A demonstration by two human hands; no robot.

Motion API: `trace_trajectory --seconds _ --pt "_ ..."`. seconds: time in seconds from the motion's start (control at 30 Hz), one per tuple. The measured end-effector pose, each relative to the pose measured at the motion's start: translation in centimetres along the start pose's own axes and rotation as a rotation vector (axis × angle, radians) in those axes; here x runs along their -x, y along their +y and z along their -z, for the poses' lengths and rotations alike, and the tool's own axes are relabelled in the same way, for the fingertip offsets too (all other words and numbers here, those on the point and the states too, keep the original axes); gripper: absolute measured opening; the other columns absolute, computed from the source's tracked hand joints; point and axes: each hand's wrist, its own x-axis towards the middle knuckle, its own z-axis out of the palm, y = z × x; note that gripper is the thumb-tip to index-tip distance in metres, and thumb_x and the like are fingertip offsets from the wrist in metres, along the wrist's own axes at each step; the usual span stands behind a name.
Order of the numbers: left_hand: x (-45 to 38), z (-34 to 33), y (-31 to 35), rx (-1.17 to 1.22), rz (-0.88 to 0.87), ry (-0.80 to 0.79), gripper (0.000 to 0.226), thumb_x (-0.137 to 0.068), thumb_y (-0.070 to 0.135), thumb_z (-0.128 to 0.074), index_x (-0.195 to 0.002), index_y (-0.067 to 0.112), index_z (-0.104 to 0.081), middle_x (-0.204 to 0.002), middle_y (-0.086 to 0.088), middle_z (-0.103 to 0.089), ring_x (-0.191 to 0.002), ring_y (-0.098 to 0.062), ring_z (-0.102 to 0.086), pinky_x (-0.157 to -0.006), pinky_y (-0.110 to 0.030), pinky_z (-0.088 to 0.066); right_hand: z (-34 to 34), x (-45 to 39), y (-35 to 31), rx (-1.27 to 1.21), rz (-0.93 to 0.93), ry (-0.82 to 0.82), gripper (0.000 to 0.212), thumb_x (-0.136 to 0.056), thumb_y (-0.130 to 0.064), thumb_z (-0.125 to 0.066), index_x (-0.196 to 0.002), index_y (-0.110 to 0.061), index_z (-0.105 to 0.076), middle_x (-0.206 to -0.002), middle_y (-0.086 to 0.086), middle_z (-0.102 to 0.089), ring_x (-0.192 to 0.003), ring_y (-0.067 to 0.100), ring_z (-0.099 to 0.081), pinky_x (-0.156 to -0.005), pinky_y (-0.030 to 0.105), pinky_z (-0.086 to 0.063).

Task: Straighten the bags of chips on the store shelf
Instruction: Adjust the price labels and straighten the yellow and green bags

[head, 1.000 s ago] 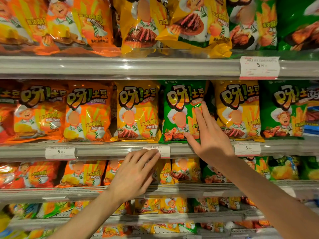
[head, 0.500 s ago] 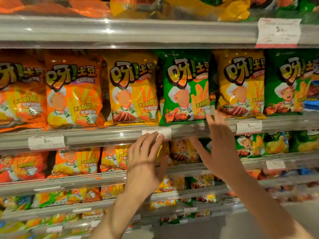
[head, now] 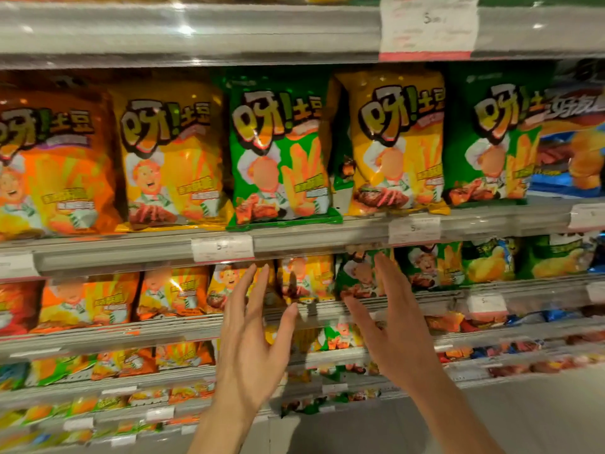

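I see my left hand and right hand raised apart with fingers spread, holding nothing, below the green chip bag standing on the shelf above them, smaller bags behind my fingers partly hidden and blurred.

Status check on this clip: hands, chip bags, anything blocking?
Left hand open, empty. Right hand open, empty, no grip. Green chip bag upright on shelf rail, untouched. Nothing blocking.
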Motion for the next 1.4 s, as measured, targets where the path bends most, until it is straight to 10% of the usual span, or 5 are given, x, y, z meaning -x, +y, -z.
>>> trace_trajectory --seconds 0.13,0.33,0.5,0.8,1.4 --pt "0.6 -4.1 4.6 0.012 0.029 0.042 0.062 -0.098 0.050 -0.054 -0.154 0.028 -0.039 -0.155 0.009 -0.038 -0.142 -0.004 -0.034 -0.106 -0.003 -0.026 4.4 -0.5 4.1 -0.058 -0.008 -0.007 0.074 -0.092 -0.065 -0.047 -0.154 -0.047 -0.012 -0.157 -0.027 -0.012 -0.137 -0.026 0.004 -0.116 0.011 -0.010" --pt "1.0 -11.1 12.9 0.111 0.186 0.062 0.055 -0.098 0.049 -0.054 -0.149 0.035 -0.040 -0.145 0.021 -0.041 -0.130 0.019 -0.033 -0.110 -0.027 -0.033 11.4 -1.9 10.6 -0.147 -0.162 -0.157 0.077 -0.089 -0.069 -0.049 -0.153 -0.053 -0.011 -0.162 -0.026 -0.014 -0.152 0.009 -0.020 -0.121 0.043 -0.029" --pt "0.0 -13.6 16.2 -0.037 0.133 0.066 0.047 -0.101 0.045 -0.054 -0.144 0.027 -0.050 -0.141 0.005 -0.052 -0.130 -0.013 -0.050 -0.106 -0.035 -0.045 15.0 -3.1 14.1 -0.086 -0.131 -0.152 0.078 -0.087 -0.073 -0.042 -0.155 -0.046 -0.015 -0.164 -0.011 -0.023 -0.150 0.014 -0.027 -0.120 0.046 -0.033" --pt "-4.5 -15.5 18.5 0.366 0.437 0.042 0.042 -0.098 0.046 -0.058 -0.071 0.013 -0.062 -0.059 0.010 -0.060 -0.050 0.000 -0.057 -0.050 -0.009 -0.040 17.0 -6.1 13.5 0.138 0.115 -0.020 0.054 -0.097 -0.044 -0.056 -0.147 -0.027 -0.046 -0.138 0.000 -0.047 -0.127 0.014 -0.042 -0.106 0.019 -0.028" --pt "-7.1 -16.5 17.6 0.910 0.688 -0.066 0.042 -0.091 0.046 -0.068 -0.071 0.012 -0.082 -0.074 -0.010 -0.077 -0.071 -0.021 -0.067 -0.075 -0.036 -0.051 14.0 -8.6 11.5 0.400 0.434 0.256 0.043 -0.095 -0.030 -0.055 -0.134 -0.012 -0.060 -0.117 0.006 -0.047 -0.104 0.025 -0.054 -0.093 0.037 -0.044"
